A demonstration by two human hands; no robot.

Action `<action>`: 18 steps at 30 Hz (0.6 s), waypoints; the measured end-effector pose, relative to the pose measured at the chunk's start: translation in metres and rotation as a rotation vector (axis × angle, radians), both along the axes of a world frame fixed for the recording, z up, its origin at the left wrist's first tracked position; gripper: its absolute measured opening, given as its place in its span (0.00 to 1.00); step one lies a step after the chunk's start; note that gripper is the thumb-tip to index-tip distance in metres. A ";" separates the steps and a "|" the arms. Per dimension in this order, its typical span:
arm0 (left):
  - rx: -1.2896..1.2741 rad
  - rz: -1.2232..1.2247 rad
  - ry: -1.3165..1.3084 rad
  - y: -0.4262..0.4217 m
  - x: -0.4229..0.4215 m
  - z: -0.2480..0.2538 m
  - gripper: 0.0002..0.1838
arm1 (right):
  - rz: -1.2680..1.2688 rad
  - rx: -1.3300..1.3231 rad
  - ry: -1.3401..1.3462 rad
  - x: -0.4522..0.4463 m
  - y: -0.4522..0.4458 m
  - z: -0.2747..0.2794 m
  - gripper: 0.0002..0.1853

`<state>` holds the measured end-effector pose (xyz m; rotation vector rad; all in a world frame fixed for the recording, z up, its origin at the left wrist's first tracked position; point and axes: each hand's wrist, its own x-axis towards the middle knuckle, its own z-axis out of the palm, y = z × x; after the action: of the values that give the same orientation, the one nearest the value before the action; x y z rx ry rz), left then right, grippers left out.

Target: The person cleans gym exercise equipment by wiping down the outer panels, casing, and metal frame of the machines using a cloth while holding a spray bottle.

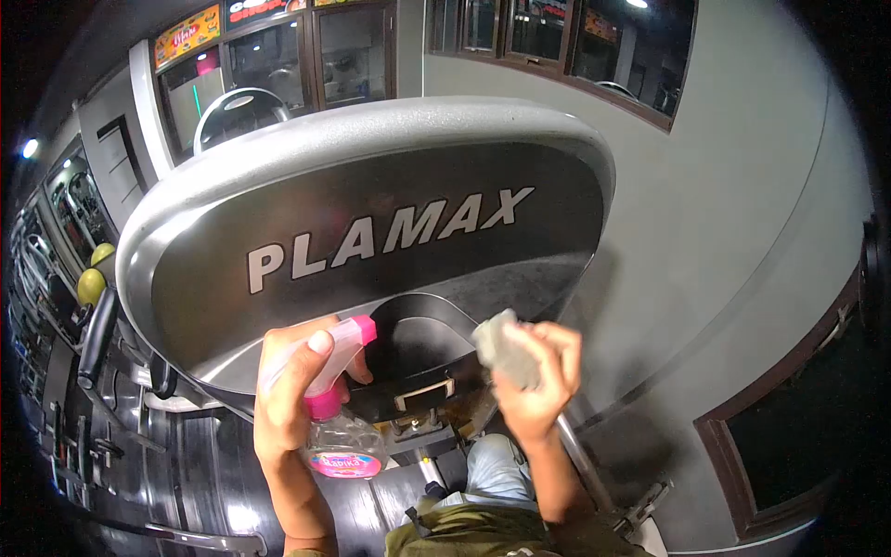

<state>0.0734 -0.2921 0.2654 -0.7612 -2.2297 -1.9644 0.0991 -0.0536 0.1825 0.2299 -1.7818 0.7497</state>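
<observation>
1. Left hand [286, 385], lower centre-left of frame, gripping clear plastic spray bottle [342, 438] with pink-tipped trigger head; fingers partly hide the head.
2. Nozzle points right, slightly up; bottle's long axis near vertical.
3. Right hand [546, 382], lower centre-right, pinching crumpled greyish cloth [509, 349]; fingers cover its right edge.

- My left forearm [304, 511] reaches from the near edge toward the far side, its wrist [281, 455] fairly straight.
- My left hand [278, 395] is closed in a grip, the thumb [319, 343] pointing far and right.
- My right forearm [559, 487] slants far and leftward.
- My right hand [538, 395] is also closed, its fingers [555, 345] bent inward.
- Both hands are raised, well apart, roughly level.
</observation>
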 end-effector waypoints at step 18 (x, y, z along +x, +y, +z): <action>0.024 0.108 0.006 0.002 0.001 -0.010 0.30 | 0.218 0.149 0.243 -0.008 -0.031 -0.082 0.24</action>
<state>0.0740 -0.2898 0.2557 -0.6285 -2.1902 -1.9332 0.0912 -0.0845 0.1006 0.5982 -1.5962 0.7094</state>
